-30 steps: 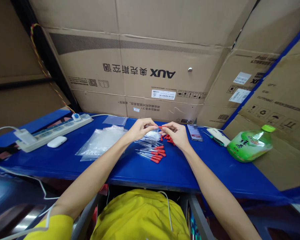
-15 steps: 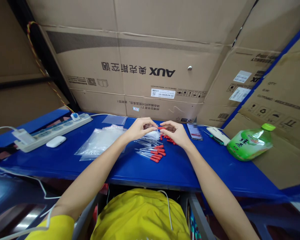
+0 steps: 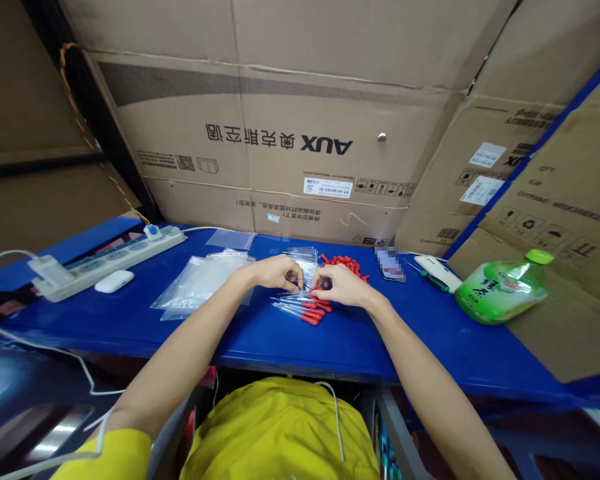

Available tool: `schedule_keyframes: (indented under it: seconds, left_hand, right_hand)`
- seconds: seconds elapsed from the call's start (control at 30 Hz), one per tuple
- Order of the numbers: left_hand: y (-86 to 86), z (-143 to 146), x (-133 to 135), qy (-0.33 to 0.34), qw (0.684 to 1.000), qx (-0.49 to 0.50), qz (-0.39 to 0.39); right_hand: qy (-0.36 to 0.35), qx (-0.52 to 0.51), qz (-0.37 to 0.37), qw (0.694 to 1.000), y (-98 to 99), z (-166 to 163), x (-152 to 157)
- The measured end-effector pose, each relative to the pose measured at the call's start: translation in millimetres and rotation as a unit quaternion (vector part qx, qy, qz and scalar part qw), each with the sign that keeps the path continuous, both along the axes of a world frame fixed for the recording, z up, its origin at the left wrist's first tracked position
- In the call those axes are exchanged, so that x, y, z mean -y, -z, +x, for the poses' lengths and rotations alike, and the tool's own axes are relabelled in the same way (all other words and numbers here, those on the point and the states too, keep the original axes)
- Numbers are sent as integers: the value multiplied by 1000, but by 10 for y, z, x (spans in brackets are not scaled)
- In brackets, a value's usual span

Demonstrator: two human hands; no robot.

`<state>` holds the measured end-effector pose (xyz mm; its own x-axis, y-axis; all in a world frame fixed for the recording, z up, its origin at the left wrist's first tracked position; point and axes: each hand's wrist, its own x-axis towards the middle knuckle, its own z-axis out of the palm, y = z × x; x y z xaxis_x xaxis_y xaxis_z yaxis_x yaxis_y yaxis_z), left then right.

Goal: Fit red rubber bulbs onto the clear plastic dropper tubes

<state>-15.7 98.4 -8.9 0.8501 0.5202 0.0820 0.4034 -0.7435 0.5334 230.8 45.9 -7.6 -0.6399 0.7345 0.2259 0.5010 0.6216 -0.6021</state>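
Both hands meet low over a row of clear pipettes with red bulbs (image 3: 306,310) lying on the blue table (image 3: 260,333). My left hand (image 3: 277,272) pinches the clear tube end of one pipette. At its red bulb end my right hand (image 3: 341,287) is closed too. Behind the hands lie a stack of bare clear tubes (image 3: 303,257) and a heap of loose red bulbs (image 3: 347,264).
Clear plastic bags (image 3: 203,283) lie left of the hands. Further left are a power strip (image 3: 105,261) and a white earbud case (image 3: 114,281). A phone (image 3: 390,265), a white device (image 3: 437,271) and a green bottle on its side (image 3: 500,291) lie to the right. Cardboard boxes (image 3: 290,133) wall the back.
Both hands came down and toward me, from above the stack of tubes to the row of finished pipettes on the table. The heap of red bulbs behind them is now uncovered.
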Motion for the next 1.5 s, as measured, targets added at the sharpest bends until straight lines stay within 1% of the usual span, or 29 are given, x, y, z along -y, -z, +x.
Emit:
schedule_keyframes:
  seconds: [0.13,0.3,0.5,0.67,0.77,0.87,0.93,1.1,1.27,1.37,1.5]
  left_hand:
    - [3,31,30,2,1000,-6,5]
    - [6,-8,-5,-8,1000,-10,15]
    - [16,1,-25,-55,996,-56,42]
    - [-25,49,44,-83,990,-77,87]
    - [-21,80,65,-96,984,-82,121]
    - [3,98,57,-93,981,-85,148]
    - [16,98,44,-88,981,-87,148]
    - [10,89,32,-97,983,-94,126]
    - [-41,93,76,-114,978,-116,128]
    - [-76,91,103,-123,977,-122,128]
    - [-112,89,125,-132,976,-110,137]
  right_hand:
    - [-1,49,24,999,-33,-27,23]
    - [-8,69,54,996,-47,-53,37]
    - [-7,63,16,998,-13,-54,41]
    - [18,89,43,995,-6,-60,41]
    - [31,96,63,993,-12,-68,49]
    - [23,85,50,995,-14,-76,53]
    - [24,73,41,996,-11,-77,44]
    - [52,66,62,995,17,-59,-9]
    - [85,138,57,985,51,-59,-21]
    - [112,176,76,975,49,-73,-6]
    - [111,199,106,968,35,-82,1]
